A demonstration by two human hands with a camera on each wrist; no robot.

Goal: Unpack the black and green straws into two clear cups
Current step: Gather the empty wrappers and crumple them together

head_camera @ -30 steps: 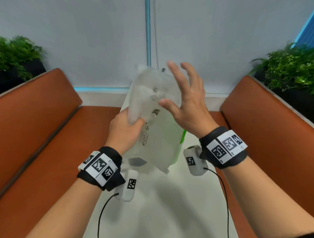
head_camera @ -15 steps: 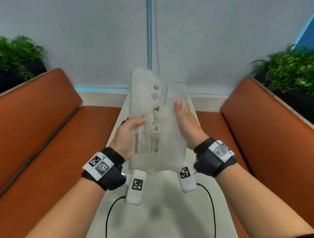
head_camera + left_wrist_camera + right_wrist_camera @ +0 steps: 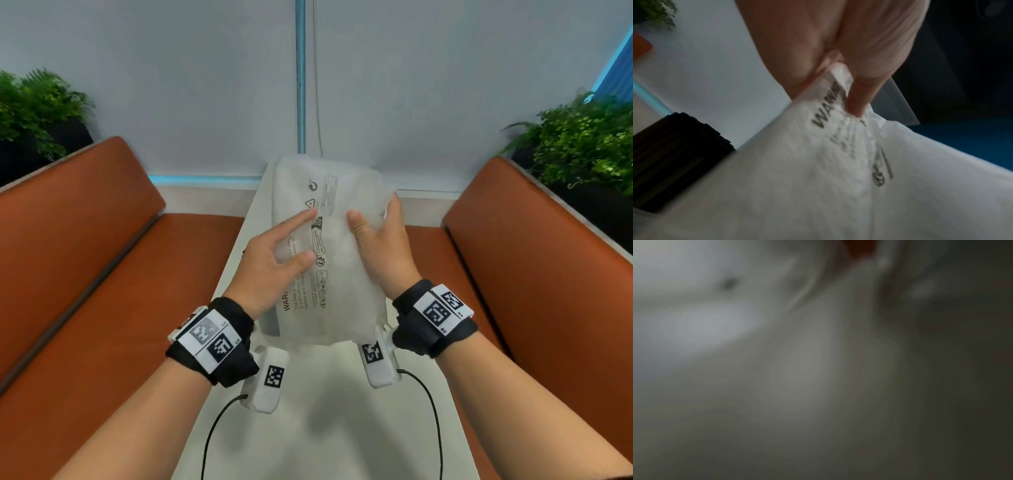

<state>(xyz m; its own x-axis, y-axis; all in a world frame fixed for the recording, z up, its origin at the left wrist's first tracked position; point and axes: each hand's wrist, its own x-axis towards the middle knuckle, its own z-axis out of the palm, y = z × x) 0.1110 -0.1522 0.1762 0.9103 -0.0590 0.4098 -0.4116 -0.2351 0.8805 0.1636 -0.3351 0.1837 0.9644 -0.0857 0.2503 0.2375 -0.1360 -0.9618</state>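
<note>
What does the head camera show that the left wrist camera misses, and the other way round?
Only the head view shows both hands on the white plastic bag: the right hand gripping its edge, the orange benches and the white table. Only the left wrist view shows a bundle of black straws beside the bag. Both show the left hand pinching the bag near its printed WARNING text.

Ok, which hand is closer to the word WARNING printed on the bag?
Left. The left hand pinches the bag right beside the WARNING print; the right hand holds the bag's opposite edge, farther up.
</note>
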